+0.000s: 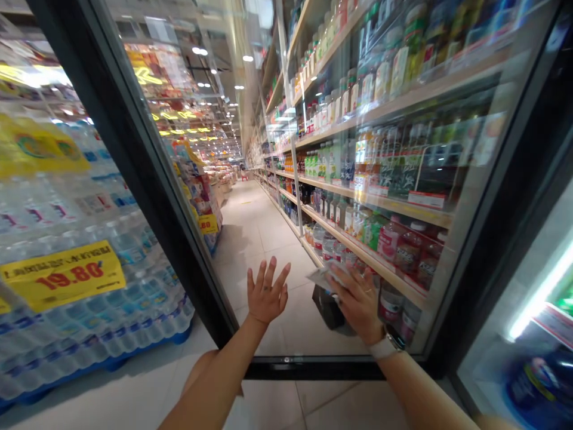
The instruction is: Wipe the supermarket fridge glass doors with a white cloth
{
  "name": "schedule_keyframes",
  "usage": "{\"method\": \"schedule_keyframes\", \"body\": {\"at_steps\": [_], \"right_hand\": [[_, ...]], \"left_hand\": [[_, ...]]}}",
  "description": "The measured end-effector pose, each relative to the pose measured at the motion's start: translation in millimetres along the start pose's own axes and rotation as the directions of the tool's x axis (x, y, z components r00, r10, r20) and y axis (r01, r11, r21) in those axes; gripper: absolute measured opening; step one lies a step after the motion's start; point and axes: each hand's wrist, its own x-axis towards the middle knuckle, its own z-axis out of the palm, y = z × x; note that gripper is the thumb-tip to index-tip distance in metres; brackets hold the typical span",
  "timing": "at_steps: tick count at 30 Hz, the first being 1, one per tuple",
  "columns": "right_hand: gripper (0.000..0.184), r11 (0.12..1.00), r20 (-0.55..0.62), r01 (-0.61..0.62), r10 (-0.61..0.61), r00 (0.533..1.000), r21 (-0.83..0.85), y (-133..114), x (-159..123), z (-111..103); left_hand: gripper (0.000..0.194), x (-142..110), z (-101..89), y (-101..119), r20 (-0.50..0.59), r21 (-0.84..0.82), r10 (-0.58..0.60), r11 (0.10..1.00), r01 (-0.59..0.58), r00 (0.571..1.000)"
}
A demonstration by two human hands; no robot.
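A glass cooler door (286, 363) in a black frame stands in front of me. My left hand (267, 292) is open with its fingers spread, at the lower middle of the pane, and holds nothing. To its right, my right hand (356, 298) holds a pale, thin cloth (319, 276) flat against the glass under its fingers. Part of the cloth is hidden by that hand, which is slightly blurred. A watch (393, 338) sits on my right wrist.
Shelves of bottled drinks (380, 194) appear in the glass on the right. Stacked water packs (134, 298) with a yellow price sign (62, 275) stand at left. A lit cooler interior (487, 358) with dark blue bottles (537, 382) is at far right. Below is a tiled floor (268, 400).
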Motion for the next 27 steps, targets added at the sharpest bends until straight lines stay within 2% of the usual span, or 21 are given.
{"method": "schedule_keyframes", "body": {"at_steps": [3,6,9,15,18,20,22,24,27], "right_hand": [[0.046,0.981,-0.188,-0.174,0.155,0.970,-0.088,32.1,12.1,-15.7],[0.047,0.937,-0.362,-0.339,0.287,0.887,-0.087,59.0,14.6,-25.3],[0.048,0.906,-0.465,-0.421,0.352,0.813,-0.051,78.1,13.5,-32.5],[0.049,0.872,-0.564,-0.489,0.405,0.719,0.003,99.0,10.9,-42.2],[0.049,0.842,-0.594,-0.539,0.435,0.677,0.003,104.1,8.2,-41.5],[0.048,0.829,-0.604,-0.560,0.447,0.660,0.002,106.0,6.2,-40.1],[0.048,0.815,-0.607,-0.580,0.461,0.647,0.001,107.2,4.5,-39.7],[0.048,0.810,-0.598,-0.586,0.463,0.655,-0.014,108.3,3.2,-40.8],[0.048,0.815,-0.597,-0.578,0.448,0.666,-0.034,109.7,1.6,-43.7]], "left_hand": [[0.064,1.8,-1.6,1.4,-0.014,0.004,0.004,1.000,-0.004,1.000],[0.063,3.5,-3.3,3.2,-0.023,0.011,0.012,1.000,-0.011,1.000],[0.063,4.6,-4.3,3.3,-0.019,0.013,0.011,1.000,-0.011,1.000],[0.065,10.0,-13.4,7.4,0.003,-0.027,0.007,1.000,-0.007,1.000],[0.069,14.4,-20.8,24.2,0.038,-0.047,-0.059,0.997,0.061,0.997],[0.070,16.8,-21.9,40.3,0.024,-0.066,-0.065,0.996,0.066,0.998],[0.069,18.7,-17.9,55.8,-0.003,-0.097,0.006,0.995,-0.006,1.000],[0.067,19.5,-9.4,67.5,0.006,-0.125,0.066,0.990,-0.064,0.998],[0.065,17.8,5.9,75.4,0.034,-0.113,0.053,0.992,-0.049,0.998]]}}
